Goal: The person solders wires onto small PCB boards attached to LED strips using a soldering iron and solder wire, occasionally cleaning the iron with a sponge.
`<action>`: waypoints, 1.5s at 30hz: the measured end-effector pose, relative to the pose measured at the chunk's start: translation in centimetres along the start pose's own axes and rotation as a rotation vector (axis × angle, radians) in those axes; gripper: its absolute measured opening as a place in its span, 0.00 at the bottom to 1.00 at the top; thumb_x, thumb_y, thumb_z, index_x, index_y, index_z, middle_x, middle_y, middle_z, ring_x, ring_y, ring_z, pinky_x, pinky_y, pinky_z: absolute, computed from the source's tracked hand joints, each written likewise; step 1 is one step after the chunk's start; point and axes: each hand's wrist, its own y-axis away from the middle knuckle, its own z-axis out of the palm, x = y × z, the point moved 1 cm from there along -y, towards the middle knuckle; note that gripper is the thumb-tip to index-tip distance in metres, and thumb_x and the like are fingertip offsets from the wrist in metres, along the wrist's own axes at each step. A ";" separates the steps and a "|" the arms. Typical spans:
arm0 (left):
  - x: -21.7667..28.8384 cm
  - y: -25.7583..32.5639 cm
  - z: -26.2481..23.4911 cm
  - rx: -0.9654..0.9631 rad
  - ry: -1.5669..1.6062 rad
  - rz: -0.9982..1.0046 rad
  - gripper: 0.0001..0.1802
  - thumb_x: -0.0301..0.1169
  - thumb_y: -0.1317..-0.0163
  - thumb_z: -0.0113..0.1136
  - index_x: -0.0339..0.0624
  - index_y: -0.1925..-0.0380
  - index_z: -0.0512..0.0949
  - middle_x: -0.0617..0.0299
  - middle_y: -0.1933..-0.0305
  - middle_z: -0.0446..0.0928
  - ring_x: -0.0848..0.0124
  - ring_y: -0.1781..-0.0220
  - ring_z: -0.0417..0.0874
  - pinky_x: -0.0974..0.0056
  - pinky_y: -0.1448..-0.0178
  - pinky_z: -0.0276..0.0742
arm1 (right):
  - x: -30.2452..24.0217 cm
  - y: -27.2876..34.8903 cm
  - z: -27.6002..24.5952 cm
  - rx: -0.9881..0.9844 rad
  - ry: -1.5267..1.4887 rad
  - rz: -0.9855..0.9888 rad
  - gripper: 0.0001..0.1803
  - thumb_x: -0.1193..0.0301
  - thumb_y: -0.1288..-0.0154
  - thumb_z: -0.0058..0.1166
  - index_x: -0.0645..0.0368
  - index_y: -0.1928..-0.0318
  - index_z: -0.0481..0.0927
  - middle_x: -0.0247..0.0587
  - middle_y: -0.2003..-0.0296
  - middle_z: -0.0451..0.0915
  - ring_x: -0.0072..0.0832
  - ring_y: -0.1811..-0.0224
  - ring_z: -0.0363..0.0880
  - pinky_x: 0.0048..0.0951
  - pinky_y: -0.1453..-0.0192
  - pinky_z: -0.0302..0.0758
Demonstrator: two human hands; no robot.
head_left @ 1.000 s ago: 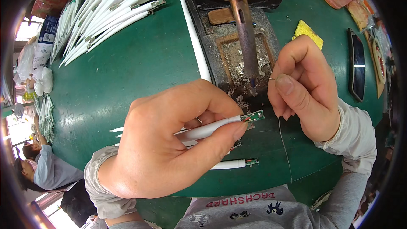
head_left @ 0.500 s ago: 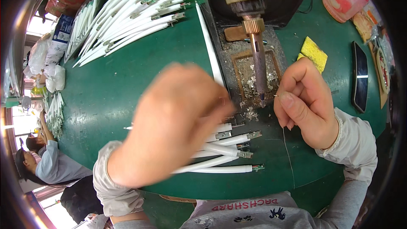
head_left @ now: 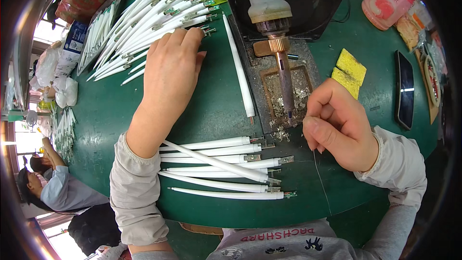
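Head view: L hand, approx 10–11 o'clock, is over the R edge of a pile of white sticks w/ green circuit ends; fingers bent, tips partly hidden, so can't say if its grip has one. R hand, 3 o'clock: grip pinched, thumb vs index, on thin wire trailing twd 4–5. More loose sticks on green table at 6. Soldering iron approx 2, tip down, nr R hand.

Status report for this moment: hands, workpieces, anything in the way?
Left hand over heaped slim white tapered tubes, grip hidden. Right hand pinching thin silvery wire. Downward-pointing, dark-shafted soldering iron between hands, nearer the right.
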 end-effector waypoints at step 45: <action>7.9 3.1 -6.3 -0.751 1.343 -0.457 0.07 0.20 0.47 0.60 0.31 0.67 0.74 0.62 0.67 0.73 0.79 0.64 0.75 0.74 0.61 0.70 | -1.3 0.4 -0.1 -0.196 -0.026 0.197 0.14 0.80 0.44 0.54 0.65 0.58 0.67 0.38 0.64 0.73 0.17 0.66 0.72 0.14 0.71 0.69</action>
